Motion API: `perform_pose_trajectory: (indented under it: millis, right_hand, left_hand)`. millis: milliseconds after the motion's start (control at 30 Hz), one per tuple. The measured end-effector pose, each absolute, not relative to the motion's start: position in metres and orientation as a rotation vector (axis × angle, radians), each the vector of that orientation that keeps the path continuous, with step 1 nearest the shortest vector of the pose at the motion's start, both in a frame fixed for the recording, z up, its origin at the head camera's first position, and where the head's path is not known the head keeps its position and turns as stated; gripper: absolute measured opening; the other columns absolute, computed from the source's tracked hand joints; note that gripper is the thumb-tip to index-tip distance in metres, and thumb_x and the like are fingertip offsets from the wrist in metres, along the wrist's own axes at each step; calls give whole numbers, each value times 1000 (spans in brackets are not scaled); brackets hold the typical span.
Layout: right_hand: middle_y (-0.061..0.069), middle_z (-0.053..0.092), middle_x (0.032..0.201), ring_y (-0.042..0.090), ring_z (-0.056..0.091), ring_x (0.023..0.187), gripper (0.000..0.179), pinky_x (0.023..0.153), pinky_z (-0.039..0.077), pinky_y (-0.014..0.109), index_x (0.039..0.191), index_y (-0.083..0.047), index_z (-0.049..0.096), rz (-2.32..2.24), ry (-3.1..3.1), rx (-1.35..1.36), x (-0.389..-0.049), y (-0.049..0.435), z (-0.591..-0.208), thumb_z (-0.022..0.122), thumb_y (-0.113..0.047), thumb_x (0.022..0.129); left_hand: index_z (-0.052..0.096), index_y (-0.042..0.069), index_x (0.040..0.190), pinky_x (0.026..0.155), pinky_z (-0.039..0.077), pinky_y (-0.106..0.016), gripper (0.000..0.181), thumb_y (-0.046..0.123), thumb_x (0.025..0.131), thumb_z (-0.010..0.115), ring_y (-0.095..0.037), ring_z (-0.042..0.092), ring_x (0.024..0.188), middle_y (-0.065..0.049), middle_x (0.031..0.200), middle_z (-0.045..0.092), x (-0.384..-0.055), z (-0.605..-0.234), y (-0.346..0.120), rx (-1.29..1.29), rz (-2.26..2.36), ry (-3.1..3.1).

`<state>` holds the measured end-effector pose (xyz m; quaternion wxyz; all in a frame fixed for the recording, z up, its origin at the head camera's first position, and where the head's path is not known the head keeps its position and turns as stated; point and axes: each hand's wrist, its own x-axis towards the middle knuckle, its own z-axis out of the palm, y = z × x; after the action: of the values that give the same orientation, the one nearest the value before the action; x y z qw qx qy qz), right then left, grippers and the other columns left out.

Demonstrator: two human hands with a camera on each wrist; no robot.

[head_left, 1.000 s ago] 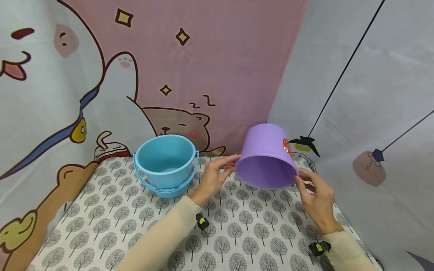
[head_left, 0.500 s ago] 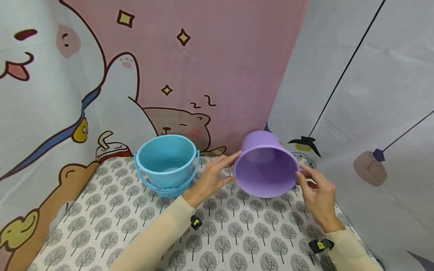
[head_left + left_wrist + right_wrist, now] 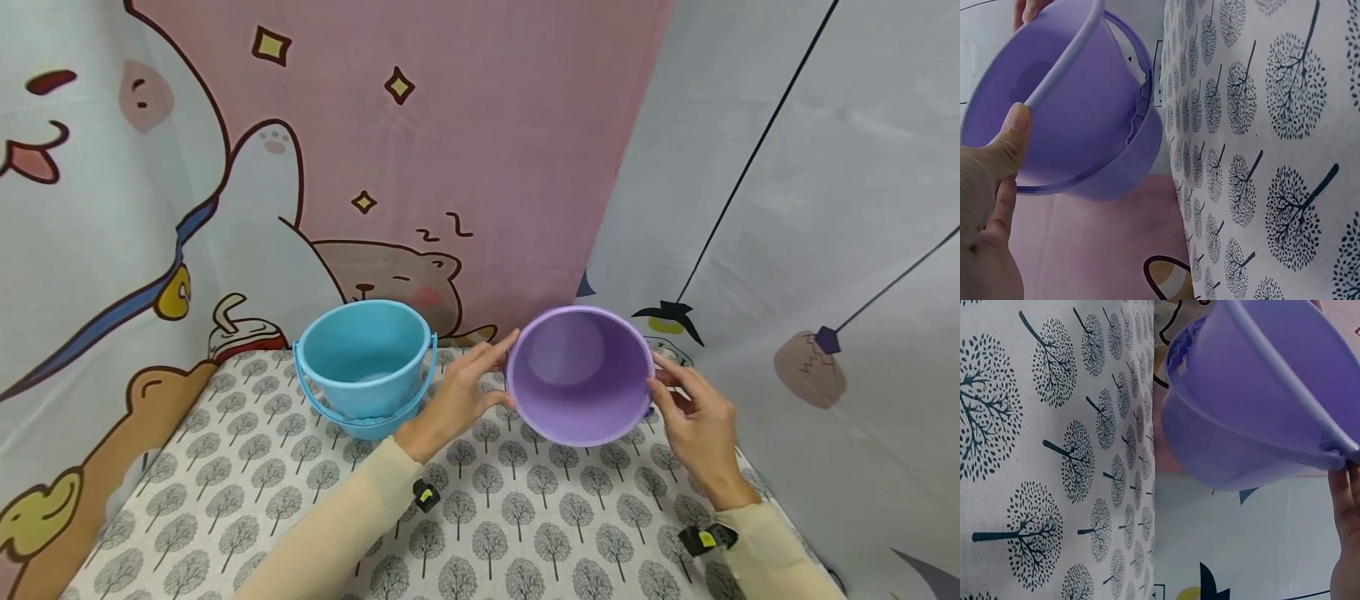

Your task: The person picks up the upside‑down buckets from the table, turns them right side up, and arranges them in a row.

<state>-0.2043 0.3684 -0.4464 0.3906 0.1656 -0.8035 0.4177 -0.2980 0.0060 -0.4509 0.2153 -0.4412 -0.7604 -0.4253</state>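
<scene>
A purple bucket (image 3: 579, 421) is tilted, its open mouth facing the head camera. My left hand (image 3: 452, 402) pinches the rim at its left side; in the left wrist view the thumb (image 3: 1015, 125) lies on the rim with fingers behind it. On the opposite side my right hand (image 3: 699, 429) grips the rim between thumb and fingers. Both wrist views show the bucket's purple handle (image 3: 1222, 434) hanging along the lower outer wall, close over the cloth. To the left, a light blue bucket (image 3: 367, 396) stands upright with its handle folded down in front.
A white tablecloth (image 3: 517, 533) with grey tree prints covers the table. Behind it hangs a pink and white cartoon curtain (image 3: 495, 125), close to both buckets. A pale curtain (image 3: 832, 208) borders the table's right side.
The purple bucket has tipped from mouth-down to mouth toward the head camera, and its rim sits slightly further left. Both hands keep their hold on it. The blue bucket has stayed put.
</scene>
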Motion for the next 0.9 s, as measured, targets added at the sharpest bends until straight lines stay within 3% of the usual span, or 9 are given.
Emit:
perform_pose_trajectory:
  millis: [300,467,633,667,767,833,900]
  right_hand:
    - [35,70,151,12,76,133,92,105,69,24,163,5,62,1245,-2045,632,-204,369,-443,86,35,79]
    - [36,64,158,15,70,144,115,113,64,23,168,6,54,1274,-2092,705,-203,371,-444,95,35,65]
    - [38,56,162,20,66,150,128,120,61,26,172,11,46,1360,-2089,801,-206,371,-444,100,31,57]
    - [39,55,163,20,65,151,130,121,60,26,173,10,45,1372,-2093,810,-206,371,-444,101,29,57]
    - [36,54,164,19,64,152,135,122,59,27,176,3,43,1375,-2132,785,-207,370,-444,103,25,57]
    - [32,54,168,16,63,154,137,123,59,27,178,-4,44,1370,-2169,737,-207,368,-444,104,24,58]
    - [29,53,172,14,61,155,138,124,57,26,179,-7,44,1369,-2194,702,-208,366,-444,103,24,58]
  left_hand:
    - [51,1,173,115,66,-25,109,14,78,102,-30,85,125,-16,134,77,-295,-448,-2,-1120,-1268,-2155]
    - [50,0,173,112,67,-23,108,9,79,101,-33,85,123,-18,135,77,-293,-444,-7,-1103,-1403,-2184]
    - [52,3,173,112,66,-22,107,12,79,101,-30,85,119,-16,131,78,-290,-442,-12,-1049,-1437,-2229]
    - [52,4,174,112,67,-24,107,12,79,101,-29,85,118,-15,130,78,-289,-441,-12,-1037,-1443,-2242]
    - [54,7,173,139,50,-44,107,18,78,102,-27,86,116,-11,128,79,-287,-440,-14,-982,-1406,-2290]
    - [56,8,172,137,51,-55,106,21,77,103,-25,86,114,-9,128,79,-286,-440,-15,-952,-1375,-2313]
    - [59,8,169,139,42,-65,105,23,75,105,-23,86,110,-7,125,79,-285,-439,-16,-915,-1339,-2324]
